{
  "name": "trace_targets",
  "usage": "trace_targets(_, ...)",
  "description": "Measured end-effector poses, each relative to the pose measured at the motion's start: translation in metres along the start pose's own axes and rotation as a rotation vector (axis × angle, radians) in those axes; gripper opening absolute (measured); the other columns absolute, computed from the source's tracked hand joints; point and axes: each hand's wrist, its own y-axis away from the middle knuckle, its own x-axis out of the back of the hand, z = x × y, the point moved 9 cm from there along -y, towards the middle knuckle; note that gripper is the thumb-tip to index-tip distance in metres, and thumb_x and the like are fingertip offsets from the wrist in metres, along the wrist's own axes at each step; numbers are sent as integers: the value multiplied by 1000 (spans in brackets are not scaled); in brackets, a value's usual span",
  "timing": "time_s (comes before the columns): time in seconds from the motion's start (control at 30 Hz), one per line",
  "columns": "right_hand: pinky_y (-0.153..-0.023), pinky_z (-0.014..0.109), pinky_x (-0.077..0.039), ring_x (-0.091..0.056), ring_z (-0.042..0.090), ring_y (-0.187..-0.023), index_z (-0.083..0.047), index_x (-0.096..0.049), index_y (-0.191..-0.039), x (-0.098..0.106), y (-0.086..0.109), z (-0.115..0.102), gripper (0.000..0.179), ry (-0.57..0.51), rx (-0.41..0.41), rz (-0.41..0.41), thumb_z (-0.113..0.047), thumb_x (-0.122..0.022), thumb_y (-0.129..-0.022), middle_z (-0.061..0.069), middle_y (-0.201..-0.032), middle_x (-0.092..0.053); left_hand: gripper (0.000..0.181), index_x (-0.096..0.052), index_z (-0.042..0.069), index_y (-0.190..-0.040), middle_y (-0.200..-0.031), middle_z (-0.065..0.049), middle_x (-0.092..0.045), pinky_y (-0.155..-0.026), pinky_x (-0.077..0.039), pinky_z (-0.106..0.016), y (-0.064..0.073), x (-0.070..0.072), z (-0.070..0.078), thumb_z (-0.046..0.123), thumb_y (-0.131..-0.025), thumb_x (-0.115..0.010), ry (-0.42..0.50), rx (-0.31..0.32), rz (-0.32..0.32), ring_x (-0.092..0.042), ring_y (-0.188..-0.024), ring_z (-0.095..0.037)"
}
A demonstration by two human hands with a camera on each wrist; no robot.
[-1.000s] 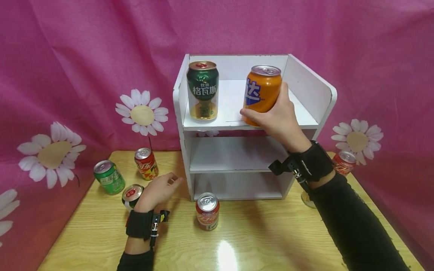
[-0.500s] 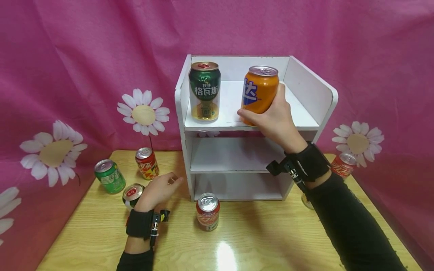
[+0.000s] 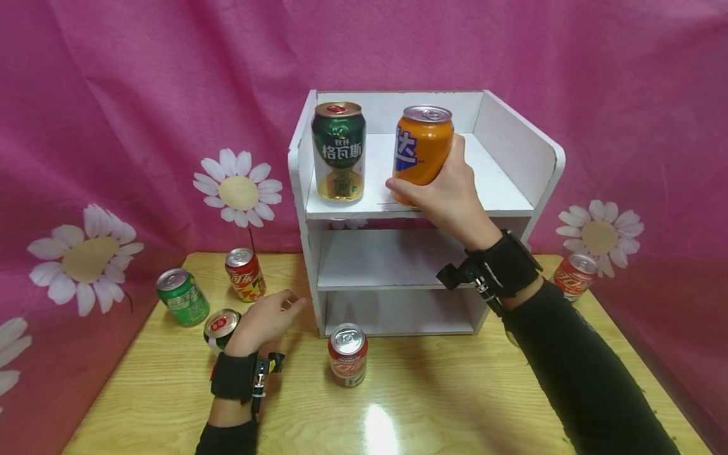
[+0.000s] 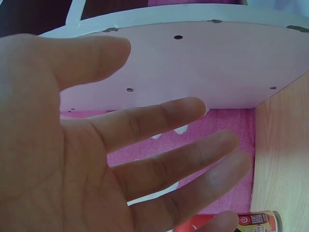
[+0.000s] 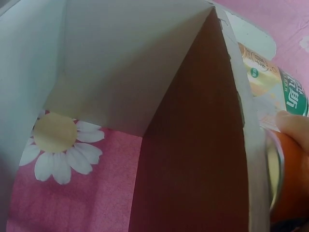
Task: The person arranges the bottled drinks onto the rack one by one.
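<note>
My right hand point(image 3: 446, 189) grips an orange soda can point(image 3: 423, 151) upright at the top shelf of a white shelf unit point(image 3: 506, 164), thumb across its front. In the right wrist view the orange can point(image 5: 292, 179) shows its base rim close to the shelf's front edge. To its left on the same shelf stands a green and gold kvass can point(image 3: 339, 151), a gap between them. My left hand point(image 3: 270, 322) holds nothing; its fingers spread apart in the left wrist view, in front of the unit's side panel point(image 4: 203, 63). A green-and-white can point(image 3: 222, 325) stands partly hidden behind that hand.
A red can point(image 3: 348, 355) stands on the wooden table point(image 3: 432, 404) before the unit. At the left are a green can point(image 3: 184, 298) and a red and yellow can point(image 3: 246, 276). Another red can point(image 3: 576, 276) is at the right. A pink flowered cloth point(image 3: 398, 44) hangs behind.
The right hand has moved left along the top shelf with the orange can, bringing it nearer the kvass can. The left hand has stayed in place.
</note>
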Motion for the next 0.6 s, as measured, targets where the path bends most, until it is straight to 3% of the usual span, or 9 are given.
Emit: trace_targets(0.6, -90, 28, -45, -56, 15, -103, -11, -22, -134, -5, -3, 0, 89, 26, -11, 0, -37, -82, -72, 6, -119, -55, 44, -61, 5, -120, -109, -11, -65, -80, -48, -47, 0, 1, -1, 41, -98, -47, 2, 9, 3, -61, -98, -28)
